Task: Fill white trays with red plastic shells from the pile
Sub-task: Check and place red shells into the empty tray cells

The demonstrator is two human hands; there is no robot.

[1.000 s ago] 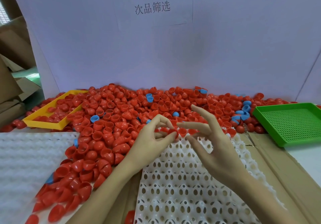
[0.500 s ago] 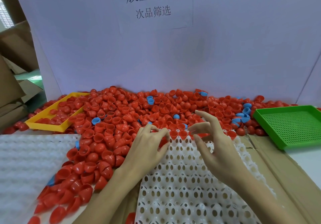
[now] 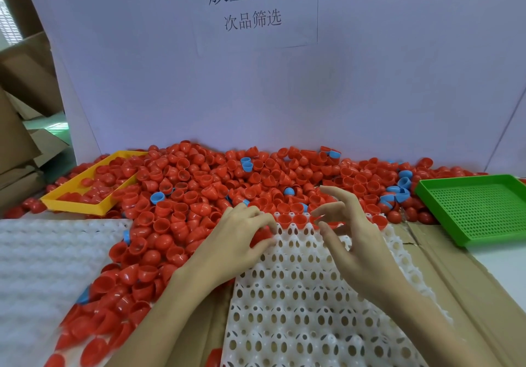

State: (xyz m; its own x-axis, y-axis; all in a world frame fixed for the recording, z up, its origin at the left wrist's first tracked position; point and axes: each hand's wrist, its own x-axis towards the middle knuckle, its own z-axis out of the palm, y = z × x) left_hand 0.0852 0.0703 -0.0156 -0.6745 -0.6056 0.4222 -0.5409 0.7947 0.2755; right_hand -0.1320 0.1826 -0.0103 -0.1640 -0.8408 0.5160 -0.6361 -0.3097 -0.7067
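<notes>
One red shell (image 3: pixel 261 235) half-hidden under left hand (image 3: pixel 233 241)

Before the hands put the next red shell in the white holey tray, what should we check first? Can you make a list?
1. White tray has empty holes: ok, most are bare.
2. Far row started: ok, seated red shells sit there.
3. Left hand has a shell: ok, fingers curl on a red one.
4. Right hand free: ok, fingers spread, nothing held.
5. Pile all red: not ok, blue shells mixed in.
6. Held shell undamaged: cannot tell.
</notes>
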